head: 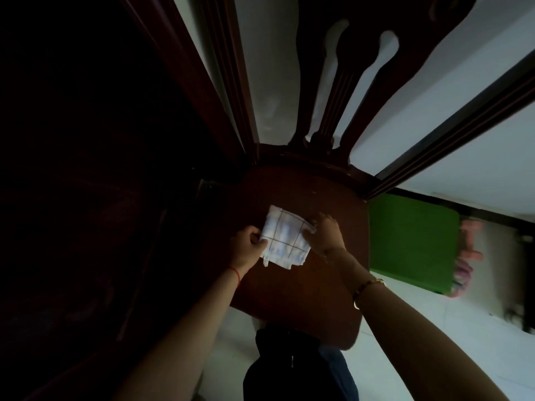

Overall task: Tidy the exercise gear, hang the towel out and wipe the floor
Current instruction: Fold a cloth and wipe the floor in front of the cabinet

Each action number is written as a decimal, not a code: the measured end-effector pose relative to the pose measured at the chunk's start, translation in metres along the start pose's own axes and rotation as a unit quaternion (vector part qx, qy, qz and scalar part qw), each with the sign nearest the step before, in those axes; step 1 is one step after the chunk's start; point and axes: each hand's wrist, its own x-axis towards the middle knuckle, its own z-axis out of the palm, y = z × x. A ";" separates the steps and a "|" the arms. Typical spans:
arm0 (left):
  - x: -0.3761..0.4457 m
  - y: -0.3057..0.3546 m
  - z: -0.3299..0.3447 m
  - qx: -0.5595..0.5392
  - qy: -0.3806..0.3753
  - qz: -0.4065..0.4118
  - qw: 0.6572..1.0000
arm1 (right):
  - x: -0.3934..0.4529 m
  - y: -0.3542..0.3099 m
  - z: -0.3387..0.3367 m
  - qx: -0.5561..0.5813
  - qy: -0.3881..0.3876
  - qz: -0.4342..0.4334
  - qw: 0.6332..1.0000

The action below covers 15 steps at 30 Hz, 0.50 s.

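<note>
Both hands work a small folded cloth on a dark wooden chair: the left hand (246, 244) pinches the cloth's near left edge between thumb and curled fingers, while the right hand (325, 233) grips the far right corner with fingers bent over it. The towel (285, 237), white with a thin dark grid and faint blue patches, lies on the chair seat (304, 285), folded in several layers with ragged edges showing at its lower side.

It looks light, limp and thin, likely to sag and unfold once lifted, so a hold at two corners or along one folded edge should keep it in order; there is nothing fragile or slippery about it.

The seat is smooth, polished wood, its carved backrest (341, 91) rising against a pale wall. To the right a green mat (411, 244) lies on the white tiled floor (434, 328), with pink dumbbells (470, 241) just beyond it, blurred. A dark wooden panel (86, 169) fills the left side in deep shadow.
</note>
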 end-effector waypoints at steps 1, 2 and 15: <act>-0.008 0.005 -0.008 -0.013 -0.003 0.004 1.000 | -0.009 -0.005 -0.009 0.033 -0.002 0.009 0.999; -0.017 0.011 -0.017 -0.026 -0.005 0.008 1.000 | -0.020 -0.010 -0.019 0.056 -0.001 0.014 0.998; -0.209 0.122 -0.137 -0.159 -0.099 0.098 0.977 | -0.220 -0.079 -0.155 0.327 0.082 0.041 0.941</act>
